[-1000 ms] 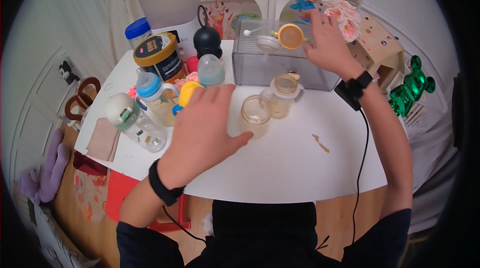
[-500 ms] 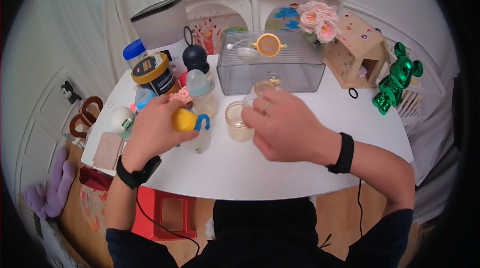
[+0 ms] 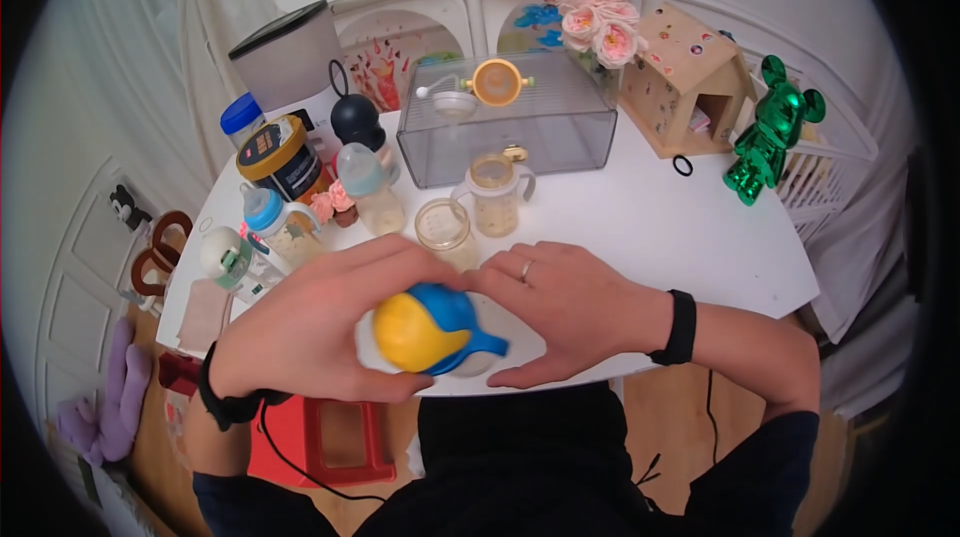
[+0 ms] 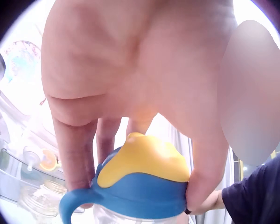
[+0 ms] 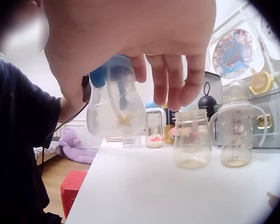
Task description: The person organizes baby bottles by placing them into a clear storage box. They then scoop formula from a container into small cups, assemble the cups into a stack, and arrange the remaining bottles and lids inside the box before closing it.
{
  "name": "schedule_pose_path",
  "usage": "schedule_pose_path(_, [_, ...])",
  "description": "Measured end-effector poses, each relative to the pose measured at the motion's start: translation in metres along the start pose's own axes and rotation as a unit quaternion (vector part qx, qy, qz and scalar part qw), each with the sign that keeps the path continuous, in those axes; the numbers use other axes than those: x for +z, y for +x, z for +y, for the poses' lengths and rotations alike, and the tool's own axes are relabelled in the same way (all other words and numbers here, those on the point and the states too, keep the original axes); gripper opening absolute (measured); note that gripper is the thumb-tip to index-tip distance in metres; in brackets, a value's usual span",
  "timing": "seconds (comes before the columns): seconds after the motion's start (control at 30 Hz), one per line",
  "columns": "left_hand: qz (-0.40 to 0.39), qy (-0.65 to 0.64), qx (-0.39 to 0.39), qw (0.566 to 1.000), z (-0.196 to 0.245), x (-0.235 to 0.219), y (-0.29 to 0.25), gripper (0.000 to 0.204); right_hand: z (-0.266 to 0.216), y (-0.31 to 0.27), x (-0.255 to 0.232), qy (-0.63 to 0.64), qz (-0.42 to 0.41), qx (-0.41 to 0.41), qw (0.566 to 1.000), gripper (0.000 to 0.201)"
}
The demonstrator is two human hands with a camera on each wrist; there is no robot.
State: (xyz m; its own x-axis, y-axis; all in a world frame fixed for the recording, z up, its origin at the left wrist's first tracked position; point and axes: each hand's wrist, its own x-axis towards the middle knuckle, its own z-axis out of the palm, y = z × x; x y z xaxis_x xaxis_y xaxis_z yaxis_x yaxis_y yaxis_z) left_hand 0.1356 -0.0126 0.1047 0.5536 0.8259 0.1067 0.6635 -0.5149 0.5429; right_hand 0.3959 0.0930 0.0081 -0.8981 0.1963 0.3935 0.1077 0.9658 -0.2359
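Note:
Over the table's front edge, my left hand (image 3: 310,322) grips a sippy cup (image 3: 405,332) by its yellow-and-blue lid, fingers on one side and thumb on the other. A blue loop handle (image 4: 73,205) sticks out from the lid in the left wrist view. The cup's clear body (image 5: 116,109) shows a straw inside, ending in a yellowish star shape. My right hand (image 3: 575,307) is close beside the cup, thumb and fingers spread around its right side. Just beyond both hands stand a lidless bottle (image 3: 443,227) and a two-handled bottle (image 3: 495,209).
Several bottles, including a blue-capped one (image 3: 285,222), and a gold-lidded tub (image 3: 285,162) crowd the left side. A clear grey box (image 3: 510,142) at the back carries an orange-ringed part (image 3: 497,83). To the right are a wooden house (image 3: 690,87) and a green bear figure (image 3: 770,132).
My left hand has taken the sippy cup from the left group and brought it to the front edge. My right hand has come down from the box, past the lidless bottle, to beside the cup.

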Motion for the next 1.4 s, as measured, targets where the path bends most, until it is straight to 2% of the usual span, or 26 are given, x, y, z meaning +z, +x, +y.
schedule_pose_path(0.07, [0.006, 0.001, 0.051, 0.999, 0.002, 0.006, 0.022, 0.069, 0.005, -0.004, -0.007, 0.026, 0.005, 0.013, 1.000, 0.083])
schedule_pose_path(0.17, [0.036, 0.020, 0.116, 0.992, -0.004, 0.015, 0.054, 0.071, 0.024, -0.020, -0.006, 0.147, 0.077, 0.059, 0.984, 0.084])
schedule_pose_path(0.3, [0.064, 0.021, 0.112, 0.991, -0.006, 0.025, 0.085, 0.070, 0.039, -0.036, -0.022, 0.245, 0.060, 0.135, 0.958, 0.078])
schedule_pose_path(0.53, [0.092, 0.070, 0.157, 0.981, -0.016, 0.037, 0.111, 0.071, 0.049, -0.054, -0.025, 0.247, 0.088, 0.183, 0.947, 0.070])
schedule_pose_path(0.63, [0.127, 0.063, 0.151, 0.978, -0.019, 0.036, 0.112, 0.072, 0.043, -0.053, -0.032, 0.274, 0.105, 0.218, 0.931, 0.072])
schedule_pose_path(0.73, [0.185, -0.020, 0.143, 0.972, -0.035, 0.040, 0.121, 0.068, 0.054, -0.052, -0.024, 0.264, 0.162, 0.229, 0.923, 0.082])
schedule_pose_path(0.83, [0.217, -0.039, 0.030, 0.975, -0.026, 0.038, 0.122, 0.061, 0.050, -0.040, -0.024, 0.339, 0.229, 0.262, 0.874, 0.089])
schedule_pose_path(0.87, [0.255, -0.057, 0.037, 0.965, -0.031, 0.041, 0.125, 0.055, 0.056, -0.037, -0.019, 0.324, 0.252, 0.223, 0.884, 0.097])
schedule_pose_path(0.93, [0.263, -0.012, -0.029, 0.964, -0.029, 0.035, 0.125, 0.055, 0.053, -0.028, -0.022, 0.295, 0.252, 0.245, 0.888, 0.099])
schedule_pose_path(1.0, [0.258, 0.049, -0.094, 0.960, -0.028, 0.030, 0.126, 0.057, 0.053, -0.024, -0.019, 0.238, 0.245, 0.262, 0.903, 0.103])
schedule_pose_path(1.07, [0.203, 0.050, -0.145, 0.967, -0.022, 0.023, 0.126, 0.059, 0.058, -0.023, -0.014, 0.149, 0.222, 0.267, 0.926, 0.108])
schedule_pose_path(1.1, [0.177, 0.050, -0.172, 0.968, -0.021, 0.021, 0.125, 0.061, 0.057, -0.024, -0.012, 0.146, 0.229, 0.259, 0.927, 0.110])
schedule_pose_path(1.17, [0.203, 0.031, 0.018, 0.979, -0.043, 0.032, 0.122, 0.066, 0.056, -0.025, -0.007, 0.142, 0.242, 0.239, 0.930, 0.113])
schedule_pose_path(1.23, [0.201, 0.023, 0.114, 0.973, -0.054, 0.038, 0.117, 0.070, 0.057, -0.026, -0.004, 0.122, 0.239, 0.225, 0.937, 0.113])
schedule_pose_path(1.3, [0.173, 0.020, 0.120, 0.977, -0.051, 0.038, 0.114, 0.073, 0.060, -0.027, -0.001, 0.103, 0.237, 0.209, 0.943, 0.112])
schedule_pose_path(1.4, [0.099, 0.063, -0.014, 0.993, -0.033, 0.024, 0.108, 0.070, 0.062, -0.031, 0.000, 0.084, 0.231, 0.179, 0.953, 0.107])
